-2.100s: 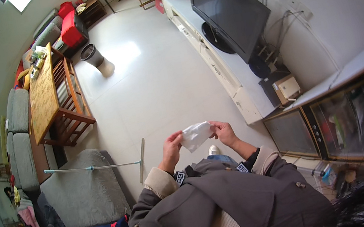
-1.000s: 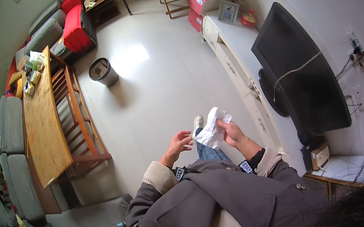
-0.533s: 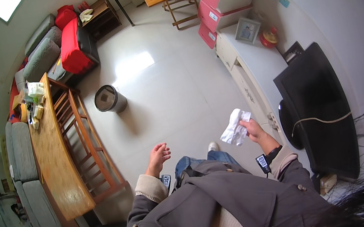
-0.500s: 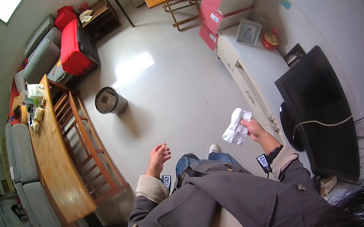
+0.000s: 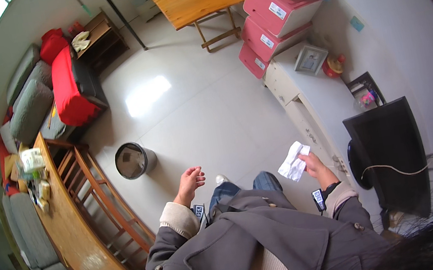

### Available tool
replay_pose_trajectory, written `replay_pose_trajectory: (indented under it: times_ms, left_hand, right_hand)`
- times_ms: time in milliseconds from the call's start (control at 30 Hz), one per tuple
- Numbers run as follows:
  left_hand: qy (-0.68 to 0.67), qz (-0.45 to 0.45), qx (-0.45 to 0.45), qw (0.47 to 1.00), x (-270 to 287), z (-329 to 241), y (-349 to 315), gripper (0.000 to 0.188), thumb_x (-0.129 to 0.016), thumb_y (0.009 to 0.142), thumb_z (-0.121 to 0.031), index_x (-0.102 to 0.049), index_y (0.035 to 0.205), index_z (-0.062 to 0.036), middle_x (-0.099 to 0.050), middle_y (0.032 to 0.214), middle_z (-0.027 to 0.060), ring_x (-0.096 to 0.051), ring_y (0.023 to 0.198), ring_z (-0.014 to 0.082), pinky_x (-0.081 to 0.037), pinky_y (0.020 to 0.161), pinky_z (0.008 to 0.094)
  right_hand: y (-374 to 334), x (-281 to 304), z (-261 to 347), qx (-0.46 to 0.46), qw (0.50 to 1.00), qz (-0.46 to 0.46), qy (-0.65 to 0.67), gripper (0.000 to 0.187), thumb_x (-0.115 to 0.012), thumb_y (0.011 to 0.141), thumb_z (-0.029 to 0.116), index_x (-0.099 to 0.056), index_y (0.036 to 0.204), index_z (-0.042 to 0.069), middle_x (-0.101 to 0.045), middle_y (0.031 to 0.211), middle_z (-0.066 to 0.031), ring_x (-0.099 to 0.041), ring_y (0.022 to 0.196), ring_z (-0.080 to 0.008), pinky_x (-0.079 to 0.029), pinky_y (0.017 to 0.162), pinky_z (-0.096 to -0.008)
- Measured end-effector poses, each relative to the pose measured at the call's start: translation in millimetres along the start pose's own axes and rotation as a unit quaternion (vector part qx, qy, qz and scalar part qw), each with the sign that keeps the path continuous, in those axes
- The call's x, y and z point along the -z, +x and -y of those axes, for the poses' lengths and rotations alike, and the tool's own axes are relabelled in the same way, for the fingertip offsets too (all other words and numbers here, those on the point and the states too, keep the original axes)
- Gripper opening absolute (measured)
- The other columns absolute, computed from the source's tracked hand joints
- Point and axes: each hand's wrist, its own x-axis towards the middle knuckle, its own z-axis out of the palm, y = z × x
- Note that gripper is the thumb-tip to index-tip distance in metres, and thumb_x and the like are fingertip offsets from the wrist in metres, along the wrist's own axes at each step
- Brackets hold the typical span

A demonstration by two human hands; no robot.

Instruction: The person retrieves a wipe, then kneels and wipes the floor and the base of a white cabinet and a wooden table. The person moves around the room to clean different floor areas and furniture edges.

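Note:
My right hand (image 5: 316, 167) grips a crumpled white tissue (image 5: 293, 163) by its right edge, out to the right of my body. The rest of the tissue hangs loose to the left of the fingers. My left hand (image 5: 190, 185) is held in front of me with nothing visible in it; its fingers are loosely curled, not in a tight fist. Beyond the left hand, a dark round trash bin (image 5: 135, 160) stands upright on the floor, its open top showing something brownish inside.
A long wooden table (image 5: 85, 254) with a slatted wooden bench (image 5: 106, 210) runs along my left. On the right stands a white cabinet (image 5: 306, 91) bearing pink drawers (image 5: 279, 13), a photo frame (image 5: 311, 59) and a black monitor (image 5: 392, 157). A wooden folding table (image 5: 194, 1) is ahead.
I have stepped forward, so the bin now appears nearer to me. My right hand still holds the tissue, and the left fingers look slightly more curled.

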Motion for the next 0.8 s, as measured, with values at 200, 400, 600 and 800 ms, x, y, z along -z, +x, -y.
replay_pose_trajectory:
  times_ms: [200, 400, 600, 800]
  left_hand:
    - [0.054, -0.004, 0.049, 0.997, 18, -51, 47, 0.018, -0.059, 0.089, -0.024, -0.054, 0.099, -0.0097, -0.058, 0.079, 0.0001, -0.056, 0.067, 0.0099, -0.048, 0.059, 0.0241]
    - [0.099, -0.013, 0.089, 0.991, 9, -81, 87, 0.020, -0.059, 0.089, -0.026, -0.054, 0.099, -0.0095, -0.059, 0.080, 0.0005, -0.056, 0.068, 0.0109, -0.048, 0.060, 0.0250]
    - [0.117, -0.030, 0.121, 0.985, -10, -89, 162, 0.023, -0.059, 0.089, -0.028, -0.055, 0.100, -0.0088, -0.060, 0.083, 0.0013, -0.057, 0.069, 0.0108, -0.048, 0.061, 0.0251]
    - [0.133, 0.022, 0.124, 0.983, -34, -74, 284, 0.019, -0.059, 0.089, -0.025, -0.058, 0.098, -0.0081, -0.061, 0.081, 0.0011, -0.058, 0.070, 0.0096, -0.048, 0.061, 0.0246]
  right_hand:
    - [47, -22, 7, -0.037, 0.999, -0.010, 0.034, 0.027, -0.049, 0.090, 0.011, -0.054, 0.115, 0.003, -0.063, 0.104, -0.0081, -0.064, 0.093, -0.0223, -0.053, 0.076, -0.0382]
    - [106, -23, 20, -0.077, 0.996, -0.001, 0.054, 0.027, -0.048, 0.091, 0.012, -0.054, 0.117, 0.005, -0.063, 0.107, -0.0076, -0.062, 0.097, -0.0227, -0.050, 0.082, -0.0389]
    - [210, 1, 37, -0.068, 0.993, -0.017, -0.095, 0.028, -0.049, 0.088, 0.011, -0.057, 0.113, 0.002, -0.064, 0.102, -0.0088, -0.063, 0.094, -0.0214, -0.050, 0.080, -0.0360]
    - [351, 53, 46, -0.083, 0.892, -0.074, -0.438, 0.032, -0.046, 0.082, 0.009, -0.062, 0.109, 0.004, -0.065, 0.103, -0.0174, -0.062, 0.096, -0.0298, -0.047, 0.085, -0.0373]
